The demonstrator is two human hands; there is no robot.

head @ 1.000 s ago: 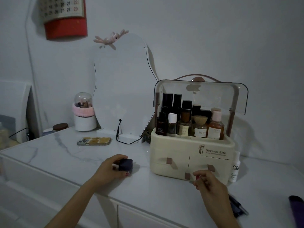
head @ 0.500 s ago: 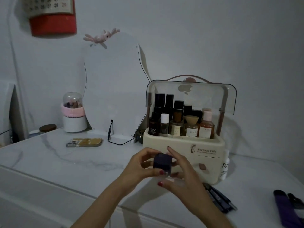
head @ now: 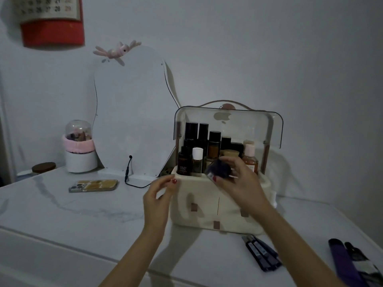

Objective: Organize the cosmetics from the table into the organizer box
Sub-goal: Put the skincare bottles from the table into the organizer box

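Jar (head: 217, 168), small and dark, sits pinched in the right hand (head: 240, 181), just above the organizer box (head: 207, 206). Left hand (head: 159, 195) hangs loose, holding nothing. Next, I think, it goes down among the bottles (head: 196, 150).

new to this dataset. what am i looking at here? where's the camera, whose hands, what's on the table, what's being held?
There is no robot here: a person works with bare hands, and the single camera sits on their head, looking forward and down.

The right hand grips a small dark blue jar at the front rim of the cream organizer box, whose clear lid is flipped up. Bottles already stand in its upper compartment. The left hand hovers beside the box's left corner, fingers loosely curled, holding nothing.

On the white marble-look table lie a phone, a white cup with a pink band and clear dome, a mirror with a cable, dark slim cosmetics in front of the box, and purple items at the far right, too dim to identify.
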